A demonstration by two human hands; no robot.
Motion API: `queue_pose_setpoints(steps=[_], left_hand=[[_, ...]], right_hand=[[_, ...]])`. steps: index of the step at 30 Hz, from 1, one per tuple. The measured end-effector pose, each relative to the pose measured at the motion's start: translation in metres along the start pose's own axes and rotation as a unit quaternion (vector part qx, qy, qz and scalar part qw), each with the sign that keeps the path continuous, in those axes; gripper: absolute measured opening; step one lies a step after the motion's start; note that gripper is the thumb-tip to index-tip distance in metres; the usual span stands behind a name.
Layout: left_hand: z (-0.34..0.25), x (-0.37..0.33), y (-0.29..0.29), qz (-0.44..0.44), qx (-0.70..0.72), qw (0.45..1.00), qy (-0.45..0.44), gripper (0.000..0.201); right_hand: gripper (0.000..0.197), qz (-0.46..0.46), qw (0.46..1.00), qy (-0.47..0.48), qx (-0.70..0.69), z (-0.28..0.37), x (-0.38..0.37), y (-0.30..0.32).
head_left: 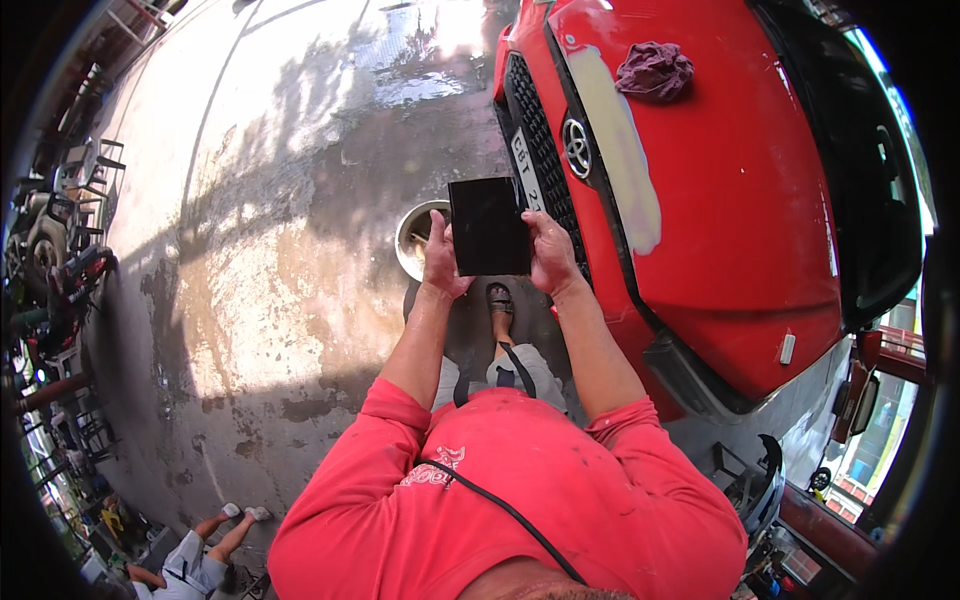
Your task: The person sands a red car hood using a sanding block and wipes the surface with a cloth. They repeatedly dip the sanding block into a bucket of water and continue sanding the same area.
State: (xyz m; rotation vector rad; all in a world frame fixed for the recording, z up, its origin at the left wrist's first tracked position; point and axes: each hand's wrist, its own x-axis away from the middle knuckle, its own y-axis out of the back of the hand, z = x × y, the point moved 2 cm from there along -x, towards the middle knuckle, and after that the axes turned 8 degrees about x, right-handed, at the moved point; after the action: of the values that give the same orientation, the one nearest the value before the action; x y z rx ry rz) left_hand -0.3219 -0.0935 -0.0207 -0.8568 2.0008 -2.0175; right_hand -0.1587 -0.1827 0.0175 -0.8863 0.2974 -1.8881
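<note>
A flat black rectangular panel, tablet-like with a dark glossy face (490, 228), is held up in front of my body. My left hand (440, 258) grips its left edge, with the thumb raised alongside. On the opposite edge, my right hand (550, 252) is closed, its thumb at the rim. The fingers behind the panel are hidden. Just beyond my right hand is the front of a red car (740, 200), with its dark grille (540, 130). Partly behind my left hand and the panel, a round pale bucket or basin (408, 240) stands on the ground.
A crumpled purple cloth (655, 71) lies on the hood beside a long pale filler patch (620, 150). A small whitish block (787, 349) rests near the hood's side. Another person (190, 565) is at lower left. Chairs (92, 165) and motorcycles (75, 275) line the left side.
</note>
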Motion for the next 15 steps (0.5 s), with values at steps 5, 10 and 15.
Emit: queue_pose_setpoints(steps=[5,10,15], left_hand=[[0.003,-0.010,-0.035,0.022,-0.088,0.996,-0.018,0.076],[0.007,-0.013,-0.057,-0.048,-0.179,0.980,-0.070,0.051],[0.033,-0.025,-0.066,-0.036,-0.100,0.989,-0.098,0.053]], right_hand=[[0.037,-0.196,0.930,0.090,0.297,0.012,0.006,-0.021],[0.022,-0.246,0.768,0.248,0.537,0.043,0.005,-0.025],[0.024,-0.180,0.631,0.365,0.661,0.047,-0.001,-0.017]])
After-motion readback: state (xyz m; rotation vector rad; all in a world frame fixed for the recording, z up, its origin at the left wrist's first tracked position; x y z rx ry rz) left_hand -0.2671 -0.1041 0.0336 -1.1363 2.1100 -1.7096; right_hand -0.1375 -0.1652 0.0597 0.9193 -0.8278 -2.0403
